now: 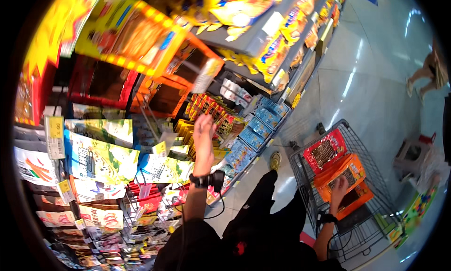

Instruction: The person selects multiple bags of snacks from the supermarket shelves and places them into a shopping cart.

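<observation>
My left hand [204,135] is raised in front of the snack shelves, its fingers slightly apart and bent, with nothing visible in it. Nearest to it are small red and yellow snack packets [212,112] and hanging blue and green bags [162,169]. At the right, my right hand [338,194] is over the shopping cart [376,165], its fingers closed at the lower edge of an orange snack packet [351,167] with a dark window. Another orange packet [361,196] lies partly beneath it, and a red packet [324,151] lies beside them.
Large orange-framed packets [162,98] hang above left. Yellow bags [277,50] line the upper shelf, and blue packets [256,130] fill a low tray. Beyond the cart are a grey stool [413,153] and another person's legs [420,78]. My shoe [275,160] is beside the shelf.
</observation>
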A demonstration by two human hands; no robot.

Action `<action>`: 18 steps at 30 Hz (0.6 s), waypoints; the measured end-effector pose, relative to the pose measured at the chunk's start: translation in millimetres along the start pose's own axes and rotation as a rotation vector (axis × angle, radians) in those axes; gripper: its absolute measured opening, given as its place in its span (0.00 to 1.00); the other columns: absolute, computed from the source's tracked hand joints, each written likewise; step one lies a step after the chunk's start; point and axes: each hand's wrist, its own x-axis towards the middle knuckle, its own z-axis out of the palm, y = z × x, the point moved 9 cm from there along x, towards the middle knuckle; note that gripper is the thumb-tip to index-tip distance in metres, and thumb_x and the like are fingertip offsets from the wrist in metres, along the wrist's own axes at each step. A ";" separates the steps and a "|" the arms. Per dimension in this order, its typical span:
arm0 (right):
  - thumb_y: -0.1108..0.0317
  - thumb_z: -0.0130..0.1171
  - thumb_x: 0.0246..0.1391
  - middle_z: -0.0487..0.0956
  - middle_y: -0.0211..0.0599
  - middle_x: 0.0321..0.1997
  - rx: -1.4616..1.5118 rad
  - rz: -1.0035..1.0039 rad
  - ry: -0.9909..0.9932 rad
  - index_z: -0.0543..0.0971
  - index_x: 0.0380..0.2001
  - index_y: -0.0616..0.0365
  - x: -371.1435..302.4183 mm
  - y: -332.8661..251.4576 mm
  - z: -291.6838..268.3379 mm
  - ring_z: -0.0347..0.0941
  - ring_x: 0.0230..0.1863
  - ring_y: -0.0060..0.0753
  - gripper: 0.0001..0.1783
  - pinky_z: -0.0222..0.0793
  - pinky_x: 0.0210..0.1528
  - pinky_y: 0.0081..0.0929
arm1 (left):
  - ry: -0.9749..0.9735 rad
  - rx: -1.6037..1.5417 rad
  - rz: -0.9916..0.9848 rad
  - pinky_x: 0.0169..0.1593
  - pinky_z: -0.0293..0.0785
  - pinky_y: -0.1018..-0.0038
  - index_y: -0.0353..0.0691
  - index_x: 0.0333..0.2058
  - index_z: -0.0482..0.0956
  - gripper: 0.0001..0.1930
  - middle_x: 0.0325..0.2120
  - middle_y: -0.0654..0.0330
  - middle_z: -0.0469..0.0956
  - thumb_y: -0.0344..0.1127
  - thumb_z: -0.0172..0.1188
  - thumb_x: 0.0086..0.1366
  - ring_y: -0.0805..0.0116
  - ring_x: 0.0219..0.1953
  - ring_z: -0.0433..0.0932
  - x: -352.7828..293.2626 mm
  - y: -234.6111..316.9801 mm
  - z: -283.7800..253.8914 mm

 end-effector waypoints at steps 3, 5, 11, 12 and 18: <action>0.66 0.54 0.62 0.73 0.38 0.45 0.179 -0.232 -0.278 0.73 0.48 0.62 16.0 -179.3 87.3 0.70 0.48 0.30 0.15 0.69 0.47 0.27 | 0.150 0.055 0.182 0.64 0.59 0.67 0.39 0.61 0.59 0.28 0.59 0.54 0.64 0.34 0.57 0.65 0.62 0.61 0.63 69.6 20.2 -43.1; 0.68 0.54 0.61 0.74 0.36 0.45 0.237 -0.358 -0.469 0.73 0.48 0.61 27.6 -272.8 156.3 0.71 0.47 0.28 0.14 0.69 0.46 0.25 | 0.213 0.158 0.295 0.66 0.54 0.64 0.41 0.64 0.53 0.34 0.64 0.53 0.54 0.38 0.59 0.65 0.59 0.66 0.54 110.9 51.2 -34.7; 0.70 0.55 0.60 0.75 0.31 0.40 0.311 -0.627 -0.772 0.73 0.47 0.60 42.0 -455.8 328.7 0.72 0.41 0.22 0.13 0.69 0.43 0.21 | 0.260 0.212 0.517 0.66 0.54 0.58 0.40 0.66 0.45 0.46 0.65 0.49 0.47 0.44 0.67 0.58 0.55 0.67 0.48 207.2 84.8 -25.5; 0.70 0.55 0.60 0.75 0.30 0.39 0.314 -0.600 -0.796 0.73 0.46 0.60 44.7 -468.6 337.8 0.72 0.41 0.21 0.12 0.68 0.42 0.20 | 0.219 0.221 0.396 0.67 0.54 0.58 0.40 0.67 0.42 0.49 0.66 0.50 0.43 0.45 0.67 0.58 0.55 0.69 0.43 210.8 88.4 -14.8; 0.66 0.55 0.61 0.74 0.25 0.37 0.310 -0.623 -0.810 0.75 0.46 0.58 -14.5 -468.8 327.8 0.67 0.36 0.15 0.12 0.65 0.37 0.16 | 0.220 0.162 0.336 0.58 0.63 0.66 0.37 0.58 0.58 0.36 0.58 0.51 0.59 0.42 0.68 0.58 0.61 0.59 0.62 201.1 99.3 -45.1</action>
